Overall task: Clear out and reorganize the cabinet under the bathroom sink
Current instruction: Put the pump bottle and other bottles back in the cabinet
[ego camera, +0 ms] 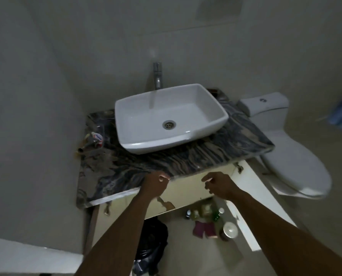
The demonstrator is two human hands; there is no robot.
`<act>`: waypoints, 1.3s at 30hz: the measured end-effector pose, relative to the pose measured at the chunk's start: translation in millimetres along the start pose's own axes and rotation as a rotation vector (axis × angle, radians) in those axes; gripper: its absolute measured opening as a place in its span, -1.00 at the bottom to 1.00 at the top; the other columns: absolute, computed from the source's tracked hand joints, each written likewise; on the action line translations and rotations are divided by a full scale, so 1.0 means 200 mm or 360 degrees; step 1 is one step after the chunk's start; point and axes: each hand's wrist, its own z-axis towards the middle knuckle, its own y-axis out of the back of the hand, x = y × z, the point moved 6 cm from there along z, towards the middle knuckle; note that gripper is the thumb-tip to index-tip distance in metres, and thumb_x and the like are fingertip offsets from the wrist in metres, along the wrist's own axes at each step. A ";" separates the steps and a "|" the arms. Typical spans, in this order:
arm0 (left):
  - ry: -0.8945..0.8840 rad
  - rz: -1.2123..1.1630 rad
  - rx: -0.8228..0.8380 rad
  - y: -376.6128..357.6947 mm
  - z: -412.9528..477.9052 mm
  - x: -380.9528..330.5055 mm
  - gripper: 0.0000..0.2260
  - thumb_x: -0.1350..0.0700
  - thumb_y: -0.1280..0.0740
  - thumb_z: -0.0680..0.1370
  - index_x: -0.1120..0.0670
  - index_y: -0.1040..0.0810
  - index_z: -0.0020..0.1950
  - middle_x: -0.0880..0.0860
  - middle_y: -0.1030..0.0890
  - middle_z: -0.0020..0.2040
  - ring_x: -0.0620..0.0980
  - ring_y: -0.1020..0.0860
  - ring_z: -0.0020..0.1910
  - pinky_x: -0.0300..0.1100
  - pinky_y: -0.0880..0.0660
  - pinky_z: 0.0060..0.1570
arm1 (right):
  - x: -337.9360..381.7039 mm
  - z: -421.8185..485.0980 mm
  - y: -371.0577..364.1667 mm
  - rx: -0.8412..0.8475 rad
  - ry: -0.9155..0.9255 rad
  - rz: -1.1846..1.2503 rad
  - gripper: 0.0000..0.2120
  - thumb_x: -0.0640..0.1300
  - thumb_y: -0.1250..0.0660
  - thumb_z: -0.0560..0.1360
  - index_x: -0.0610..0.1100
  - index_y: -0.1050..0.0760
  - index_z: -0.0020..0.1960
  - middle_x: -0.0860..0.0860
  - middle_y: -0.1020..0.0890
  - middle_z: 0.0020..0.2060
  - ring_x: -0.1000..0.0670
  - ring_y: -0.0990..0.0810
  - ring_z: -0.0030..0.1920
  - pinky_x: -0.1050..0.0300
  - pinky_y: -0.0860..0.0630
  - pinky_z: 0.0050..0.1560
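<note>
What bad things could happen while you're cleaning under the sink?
The right cabinet door stands swung open beside the right hand, so an arm or knee might bump it. Small bottles and jars crowd the floor below; a foot could tip them. The room is dim, so small things are easy to miss.

Cabinet mouth: right door [251, 198] swung wide, left door [178, 194] partly open; gap between them passable.
Overhead: countertop [126, 166] edge overhangs the opening.
Floor in front: bottles [206, 212], jar [230, 230], black bag [152, 242] crowd it.
Right: toilet [293, 164] close beside.
</note>
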 end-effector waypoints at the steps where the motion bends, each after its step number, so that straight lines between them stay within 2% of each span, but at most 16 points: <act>1: -0.0051 0.0015 0.0053 -0.11 -0.01 -0.06 -0.83 0.16 -0.35 0.51 -0.12 -0.62 -0.15 0.06 -0.71 -0.04 -0.01 -0.64 -0.02 -0.19 -0.55 0.01 | -0.10 -0.06 0.05 -0.0007 -0.0037 0.0005 -0.83 -0.18 -0.32 0.50 -0.01 -0.63 0.02 -0.04 -0.71 -0.18 0.01 -0.67 -0.19 0.20 -0.57 -0.14; 4: -0.0193 0.0053 0.0215 -0.40 -0.10 -0.29 -0.88 0.14 -0.35 0.53 -0.05 -0.66 -0.07 -0.02 -0.67 -0.01 -0.10 -0.61 -0.02 -0.30 -0.46 -0.06 | -0.38 -0.27 0.16 -0.0089 -0.0160 0.0086 -0.82 -0.18 -0.33 0.47 0.05 -0.63 -0.04 -0.04 -0.72 -0.18 -0.01 -0.69 -0.20 0.12 -0.62 -0.04; 6: -0.0237 0.0046 0.0331 -0.56 -0.15 -0.40 -0.88 0.14 -0.34 0.53 -0.04 -0.65 -0.04 -0.07 -0.64 -0.06 -0.15 -0.58 -0.12 -0.36 -0.41 -0.17 | -0.54 -0.40 0.20 -0.0119 -0.0274 0.0130 -0.81 -0.20 -0.31 0.47 0.03 -0.63 -0.05 -0.03 -0.72 -0.18 -0.03 -0.69 -0.20 0.17 -0.59 -0.14; 8: -0.0253 0.0016 0.0434 -0.69 -0.18 -0.47 -0.85 0.11 -0.31 0.50 -0.07 -0.64 -0.03 -0.04 -0.65 -0.08 -0.12 -0.58 -0.23 -0.30 -0.47 -0.23 | -0.67 -0.49 0.22 -0.0155 -0.0372 0.0176 -0.83 -0.18 -0.33 0.47 0.04 -0.64 -0.08 0.00 -0.72 -0.19 -0.03 -0.69 -0.17 0.20 -0.52 -0.17; 12: -0.0322 0.0147 0.0674 -0.91 -0.19 -0.55 -0.81 0.11 -0.31 0.51 -0.05 -0.62 0.09 0.02 -0.67 0.03 -0.01 -0.63 -0.01 -0.17 -0.56 0.01 | -0.86 -0.61 0.20 -0.0184 -0.0535 0.0252 -0.82 -0.14 -0.31 0.45 0.13 -0.60 -0.11 0.09 -0.67 -0.18 0.01 -0.64 -0.10 0.13 -0.56 0.03; 14: -0.0352 0.0210 0.0779 -1.00 -0.19 -0.56 -0.79 0.12 -0.31 0.52 -0.05 -0.61 0.11 0.04 -0.66 0.10 0.03 -0.61 0.07 -0.12 -0.55 0.08 | -0.92 -0.64 0.17 -0.0198 -0.0601 0.0257 -0.81 -0.14 -0.30 0.46 0.11 -0.62 -0.04 0.08 -0.66 -0.08 0.02 -0.62 -0.04 0.14 -0.54 0.11; 17: -0.0347 0.0337 0.0901 -1.14 -0.16 -0.51 -0.74 0.11 -0.32 0.50 0.01 -0.61 0.17 0.04 -0.64 0.14 0.05 -0.60 0.10 -0.08 -0.55 0.12 | -1.01 -0.67 0.10 -0.0217 -0.0685 0.0192 -0.80 -0.11 -0.30 0.47 0.11 -0.61 0.02 0.05 -0.64 0.14 0.00 -0.58 0.17 0.08 -0.48 0.27; 20: -0.0381 0.0487 0.1024 -1.29 -0.11 -0.42 -0.64 0.01 -0.31 0.43 -0.03 -0.58 0.22 -0.01 -0.64 0.18 -0.02 -0.59 0.13 -0.12 -0.49 0.19 | -1.11 -0.64 0.00 -0.0193 -0.0740 0.0120 -0.80 -0.11 -0.30 0.54 0.04 -0.60 0.12 -0.01 -0.63 0.17 -0.04 -0.56 0.22 0.12 -0.45 0.27; 23: -0.0398 0.0552 0.1136 -1.42 -0.04 -0.30 -0.59 0.00 -0.31 0.47 -0.02 -0.51 0.32 -0.02 -0.59 0.24 -0.05 -0.55 0.19 -0.06 -0.45 0.27 | -1.21 -0.57 -0.13 -0.0133 -0.0753 0.0061 -0.76 -0.12 -0.29 0.55 0.00 -0.57 0.20 -0.02 -0.62 0.19 -0.04 -0.56 0.22 0.14 -0.46 0.23; 27: -0.0346 0.0579 0.1155 -1.67 0.13 -0.10 -0.52 -0.04 -0.31 0.42 -0.02 -0.47 0.34 -0.01 -0.59 0.25 -0.03 -0.54 0.18 -0.04 -0.47 0.25 | -1.46 -0.37 -0.37 -0.0004 -0.0777 0.0008 -0.66 -0.09 -0.31 0.52 0.04 -0.51 0.29 -0.01 -0.62 0.18 -0.04 -0.55 0.23 0.10 -0.47 0.22; 31: -0.0363 0.0660 0.1130 -2.02 0.35 0.16 -0.56 0.02 -0.36 0.50 -0.02 -0.43 0.38 -0.05 -0.56 0.24 -0.04 -0.53 0.18 -0.20 -0.42 0.15 | -1.81 -0.10 -0.66 0.0061 -0.0836 0.0010 -0.50 -0.07 -0.33 0.49 0.02 -0.39 0.42 -0.01 -0.57 0.24 -0.05 -0.50 0.28 0.06 -0.47 0.26; 35: -0.0305 0.0625 0.1173 -2.46 0.54 0.52 -0.49 0.06 -0.43 0.47 0.01 -0.40 0.41 0.02 -0.55 0.26 -0.03 -0.53 0.17 -0.14 -0.47 0.19 | -2.24 0.19 -0.96 0.0019 -0.0854 0.0012 -0.36 -0.01 -0.39 0.42 -0.04 -0.31 0.46 -0.05 -0.52 0.33 -0.08 -0.48 0.33 0.02 -0.46 0.30; 37: -0.0271 0.0595 0.1197 -2.69 0.64 0.69 -0.48 0.08 -0.46 0.46 0.04 -0.39 0.38 0.00 -0.56 0.20 -0.05 -0.53 0.10 -0.16 -0.47 0.14 | -2.45 0.33 -1.11 0.0004 -0.0878 0.0051 -0.28 -0.01 -0.41 0.42 -0.06 -0.23 0.51 -0.08 -0.46 0.38 -0.11 -0.44 0.37 0.04 -0.44 0.30; 39: -0.0259 0.0573 0.1195 -2.89 0.72 0.83 -0.54 0.13 -0.48 0.46 0.03 -0.40 0.30 -0.03 -0.55 0.06 -0.08 -0.51 -0.01 -0.22 -0.46 0.07 | -2.63 0.47 -1.22 -0.0061 -0.0885 0.0107 -0.17 0.00 -0.44 0.42 -0.07 -0.11 0.57 -0.11 -0.36 0.43 -0.14 -0.39 0.41 0.03 -0.41 0.31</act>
